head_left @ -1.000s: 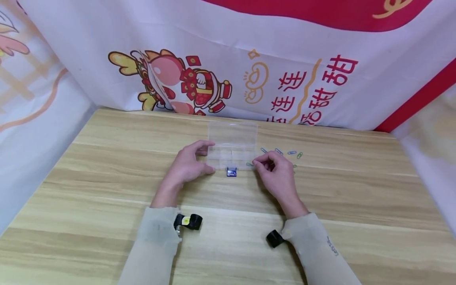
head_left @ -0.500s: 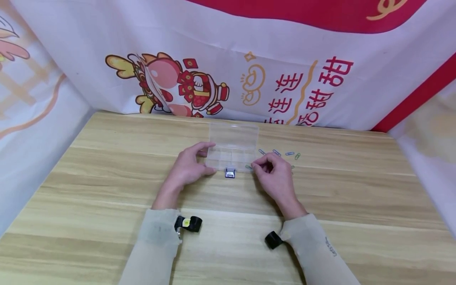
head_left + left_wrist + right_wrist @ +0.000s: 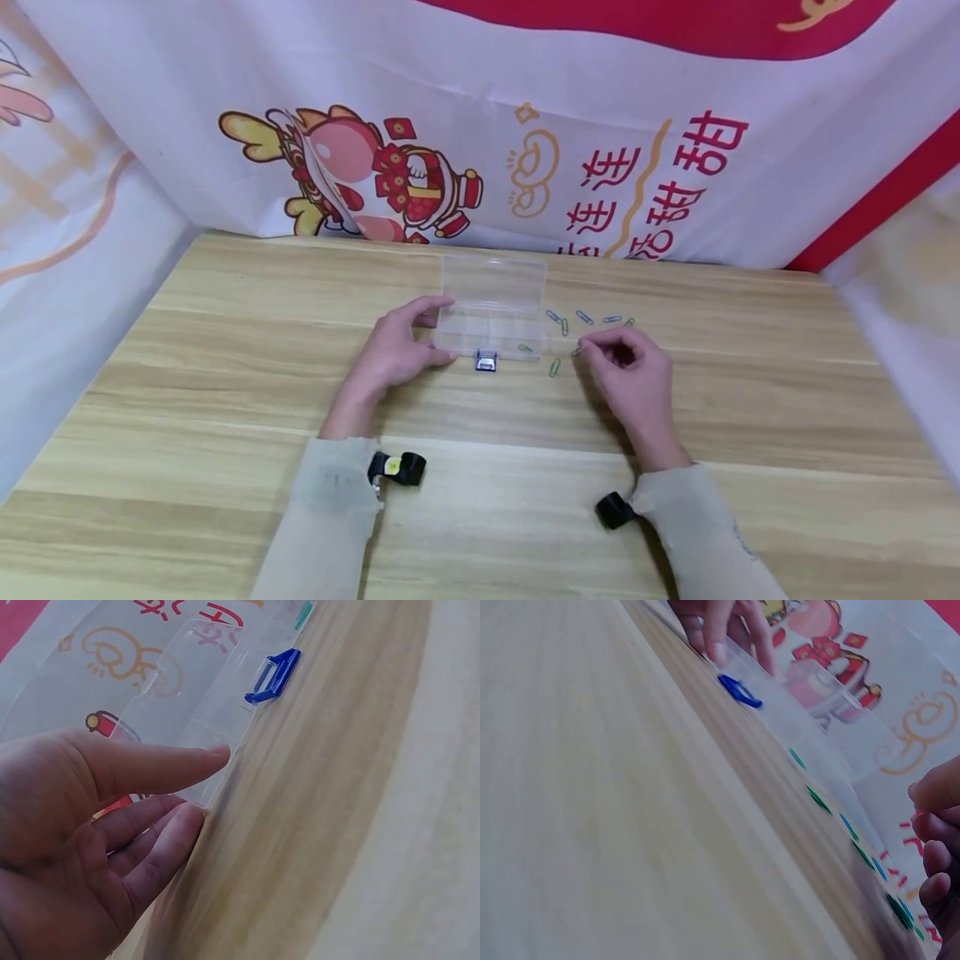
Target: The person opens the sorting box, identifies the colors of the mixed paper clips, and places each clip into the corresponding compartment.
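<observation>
A clear plastic compartment box (image 3: 491,327) stands on the table with its transparent lid (image 3: 497,282) raised at the back. A blue latch (image 3: 486,362) hangs from its front edge. My left hand (image 3: 393,346) grips the box's left end, thumb at the front and fingers round the side. One green paper clip (image 3: 526,348) lies in the right front part of the box. My right hand (image 3: 633,371) hovers right of the box, fingers loosely curled, with nothing visible between them. A green paper clip (image 3: 577,352) shows just by its fingertips.
Several blue and green paper clips lie right of the box, among them a green clip (image 3: 555,367) and a blue clip (image 3: 585,317). A printed cloth (image 3: 480,125) hangs behind the wooden table (image 3: 480,525). Cameras are worn on both wrists.
My right hand has moved right, away from the box's right edge, uncovering the clip in the box and others on the table. My left hand keeps its grip on the box.
</observation>
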The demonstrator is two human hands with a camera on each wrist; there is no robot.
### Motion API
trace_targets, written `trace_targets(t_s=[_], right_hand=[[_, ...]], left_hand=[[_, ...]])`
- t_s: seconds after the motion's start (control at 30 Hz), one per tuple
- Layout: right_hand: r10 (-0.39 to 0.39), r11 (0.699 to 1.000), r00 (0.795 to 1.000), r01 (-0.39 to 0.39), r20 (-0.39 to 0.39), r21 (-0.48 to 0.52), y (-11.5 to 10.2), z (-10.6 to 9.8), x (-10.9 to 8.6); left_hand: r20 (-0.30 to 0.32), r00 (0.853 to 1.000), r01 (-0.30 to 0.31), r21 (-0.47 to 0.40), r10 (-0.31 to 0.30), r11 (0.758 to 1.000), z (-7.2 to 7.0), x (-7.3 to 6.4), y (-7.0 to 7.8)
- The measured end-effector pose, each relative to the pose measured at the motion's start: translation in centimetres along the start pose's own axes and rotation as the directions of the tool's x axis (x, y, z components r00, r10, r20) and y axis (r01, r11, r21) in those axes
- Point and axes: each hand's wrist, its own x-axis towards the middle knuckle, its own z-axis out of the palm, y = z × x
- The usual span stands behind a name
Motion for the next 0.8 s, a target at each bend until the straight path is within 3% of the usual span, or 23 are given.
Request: trace_targets(t_s=[0.2,0.33,0.47,0.67,0.8], right_hand=[[0.043,0.998,0.998,-0.045,-0.051,-0.039,0.5,-2.0,0.5],[0.079,0.992,0.997,-0.081,-0.017,-0.094,0.8,-2.5,0.8],[0.070,0.985,0.997,-0.064,0.033,-0.159,1.1,-3.0,1.0],[0.055,0.982,0.998,-0.053,0.007,-0.182,1.8,-3.7,1.3],[0.049,0.978,0.998,-0.041,0.033,-0.205,2.1,-3.5,1.3]], left_hand=[[-0.014,1.000,-0.014,-0.020,0.014,1.000,0.0,0.1,0.3],[-0.010,1.000,-0.004,-0.021,0.004,1.000,0.0,0.1,0.3],[-0.008,1.000,-0.012,-0.029,0.012,1.000,0.0,0.1,0.3],[0.001,1.000,-0.022,-0.042,0.022,0.999,0.1,0.2,-0.1],[0.001,1.000,-0.014,-0.059,0.014,0.998,0.2,0.1,-0.4]])
